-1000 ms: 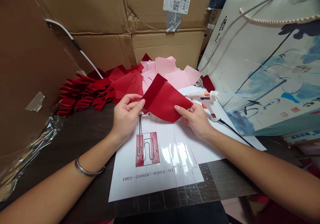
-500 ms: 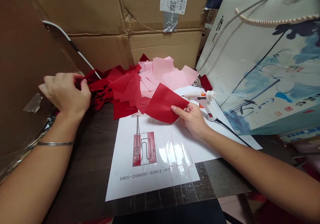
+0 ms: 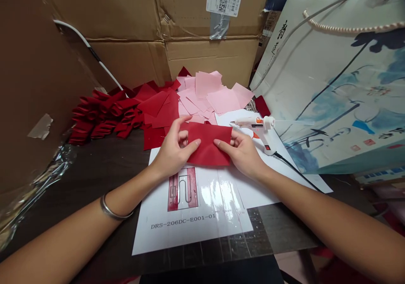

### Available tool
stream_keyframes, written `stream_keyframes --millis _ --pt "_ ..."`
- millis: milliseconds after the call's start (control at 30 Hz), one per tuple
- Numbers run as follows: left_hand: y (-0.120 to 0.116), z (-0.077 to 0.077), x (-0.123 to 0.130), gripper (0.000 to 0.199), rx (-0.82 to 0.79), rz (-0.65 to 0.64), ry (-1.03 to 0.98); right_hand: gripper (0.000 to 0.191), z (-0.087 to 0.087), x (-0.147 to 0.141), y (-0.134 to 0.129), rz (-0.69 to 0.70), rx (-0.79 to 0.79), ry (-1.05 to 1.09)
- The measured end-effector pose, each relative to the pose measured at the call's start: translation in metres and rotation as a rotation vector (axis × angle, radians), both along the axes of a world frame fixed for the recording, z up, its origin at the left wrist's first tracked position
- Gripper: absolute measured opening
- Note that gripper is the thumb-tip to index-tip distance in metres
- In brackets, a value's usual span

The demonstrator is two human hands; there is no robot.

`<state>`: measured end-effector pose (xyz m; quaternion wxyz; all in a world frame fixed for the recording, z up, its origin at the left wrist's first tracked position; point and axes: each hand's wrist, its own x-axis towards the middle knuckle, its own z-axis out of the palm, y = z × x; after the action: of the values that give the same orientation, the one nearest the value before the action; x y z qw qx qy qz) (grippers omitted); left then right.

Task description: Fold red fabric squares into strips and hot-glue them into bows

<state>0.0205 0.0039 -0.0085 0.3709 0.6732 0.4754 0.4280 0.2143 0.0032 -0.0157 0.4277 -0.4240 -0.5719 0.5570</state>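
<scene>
A flat red fabric piece (image 3: 209, 144) is held up over the printed sheet (image 3: 193, 237), level between both hands. My left hand (image 3: 174, 149) pinches its left edge, thumb on the near face. At the opposite edge, my right hand (image 3: 243, 149) grips it the same way, its other fingers behind. Just behind lie loose red squares (image 3: 161, 113) and a heap of pink squares (image 3: 218, 96). Folded red pieces (image 3: 101, 115) are piled at the left. To the right of my right hand, a white glue gun (image 3: 264, 132) rests on the paper.
Cardboard boxes (image 3: 126, 14) wall off the back and left. A large paper bag (image 3: 341, 90) with a blue painted design leans at the right. The glue gun's black cord (image 3: 297, 170) runs toward the front right. A white cable (image 3: 95, 56) bends down at the left.
My left hand has moved right from the folded pile and taken hold of the red piece's left edge. My right hand has kept its hold, and the piece is now turned straight.
</scene>
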Motion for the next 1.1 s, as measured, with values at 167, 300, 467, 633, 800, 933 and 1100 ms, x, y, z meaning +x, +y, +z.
stream_keyframes --millis 167,300,467,633,800,933,1100 --pt "-0.001 -0.006 -0.002 0.047 0.015 0.035 0.304 0.062 0.005 0.005 -0.002 -0.271 0.440 -0.593" --pt "-0.001 -0.007 -0.004 0.046 0.071 -0.022 0.440 0.029 0.011 0.006 -0.011 -0.065 0.699 -0.773" --pt "-0.002 -0.008 -0.004 0.047 0.094 -0.037 0.397 0.040 0.011 0.002 -0.020 0.244 0.623 -0.934" --pt "-0.005 -0.007 -0.006 0.037 0.131 -0.116 0.230 0.037 0.012 0.003 -0.016 0.322 0.623 -0.947" --pt "-0.005 -0.007 -0.008 0.021 0.206 -0.167 0.351 0.029 0.013 0.005 -0.012 0.372 0.673 -0.944" --pt "-0.001 -0.009 -0.011 0.016 0.365 -0.206 0.581 0.026 0.014 0.007 -0.011 0.371 0.692 -1.002" --pt "0.000 -0.013 -0.014 0.020 0.468 -0.170 0.738 0.027 0.020 0.012 -0.011 0.271 0.680 -1.148"
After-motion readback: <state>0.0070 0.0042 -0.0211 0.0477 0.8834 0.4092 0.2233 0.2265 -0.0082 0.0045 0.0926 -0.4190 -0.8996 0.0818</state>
